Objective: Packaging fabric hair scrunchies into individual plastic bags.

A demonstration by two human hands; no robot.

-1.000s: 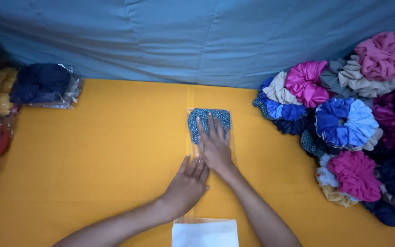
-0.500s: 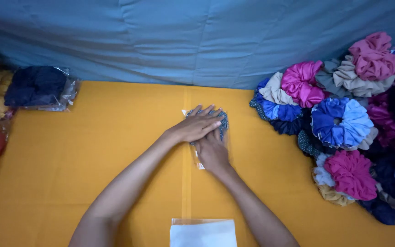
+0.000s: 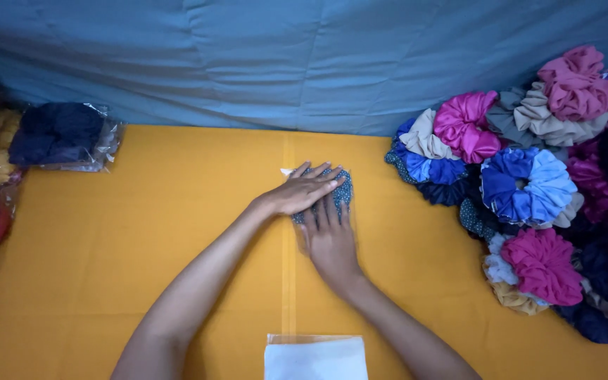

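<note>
I see an orange tabletop (image 3: pixel 142 246) backed by a blue-grey cloth (image 3: pixel 283 63). My 2 hands press flat, fingers stretched out, on a blue speckled scrunchie (image 3: pixel 343 188) in a clear sleeve at the table's middle. The left hand (image 3: pixel 300 193) lies across its top; the right hand (image 3: pixel 331 239) rests just below, fingertips on it. A heap of scrunchies (image 3: pixel 529 190) sits to the right, bagged dark ones (image 3: pixel 61 134) far left, and white sleeves (image 3: pixel 316 357) at the near edge.
</note>
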